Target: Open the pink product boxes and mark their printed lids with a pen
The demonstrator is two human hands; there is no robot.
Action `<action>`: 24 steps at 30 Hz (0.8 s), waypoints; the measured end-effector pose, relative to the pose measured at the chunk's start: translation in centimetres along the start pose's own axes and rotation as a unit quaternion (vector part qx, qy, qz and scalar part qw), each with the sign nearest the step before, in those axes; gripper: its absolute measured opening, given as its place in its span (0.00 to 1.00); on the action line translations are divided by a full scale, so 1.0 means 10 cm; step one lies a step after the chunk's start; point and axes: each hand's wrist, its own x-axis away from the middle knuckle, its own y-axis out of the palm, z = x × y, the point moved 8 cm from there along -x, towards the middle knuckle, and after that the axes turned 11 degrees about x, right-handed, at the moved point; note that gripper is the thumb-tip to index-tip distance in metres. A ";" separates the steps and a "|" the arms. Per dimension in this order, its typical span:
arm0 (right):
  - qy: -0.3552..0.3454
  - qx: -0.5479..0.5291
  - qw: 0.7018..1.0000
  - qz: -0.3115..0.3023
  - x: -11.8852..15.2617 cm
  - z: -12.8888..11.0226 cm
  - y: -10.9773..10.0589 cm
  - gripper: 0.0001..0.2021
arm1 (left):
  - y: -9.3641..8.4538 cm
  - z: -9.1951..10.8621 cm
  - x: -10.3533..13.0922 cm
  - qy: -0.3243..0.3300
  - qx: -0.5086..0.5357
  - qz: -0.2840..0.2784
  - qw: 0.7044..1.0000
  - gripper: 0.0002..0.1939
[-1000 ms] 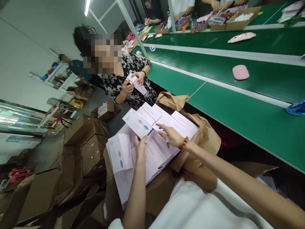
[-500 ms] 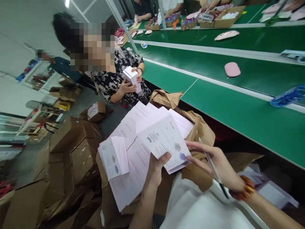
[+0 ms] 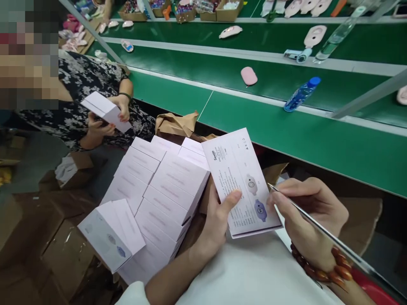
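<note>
My left hand (image 3: 219, 216) grips a white printed box (image 3: 240, 182) by its lower left side, thumb on the face with small text and two pictures. The box is tilted above a pile of pale pink-white boxes (image 3: 178, 182). My right hand (image 3: 308, 212), beaded bracelet at the wrist, pinches a slim pen-like stick (image 3: 313, 221). Its thin tip points at the held box's right edge; I cannot tell whether it touches. One more printed box (image 3: 104, 241) lies slanted on the near left of the pile.
A co-worker in a floral top (image 3: 92, 80) at the left holds a white box (image 3: 106, 111). Green conveyor belts (image 3: 270, 114) run beyond the pile, with a pink pouch-like item (image 3: 249, 76) and a blue bottle (image 3: 302, 94). Brown cartons (image 3: 66, 245) stand at the lower left.
The view has swung right. The printed box is now more upright; my right hand has come off its edge and turned the pen-like stick so its tip points at the box.
</note>
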 end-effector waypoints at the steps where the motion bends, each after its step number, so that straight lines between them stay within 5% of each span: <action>1: -0.001 0.012 1.000 0.025 -0.01 0.01 -0.04 0.17 | 0.06 0.01 -0.01 -0.001 -0.005 -0.014 1.000 0.40; 10: -0.061 0.168 0.971 0.162 -0.07 -0.20 -0.22 0.25 | 0.28 0.15 -0.03 0.009 -0.083 -0.047 0.995 0.38; 24: -0.103 0.198 0.962 0.159 -0.02 -0.21 -0.18 0.24 | 0.32 0.19 0.00 0.000 -0.073 -0.064 0.995 0.36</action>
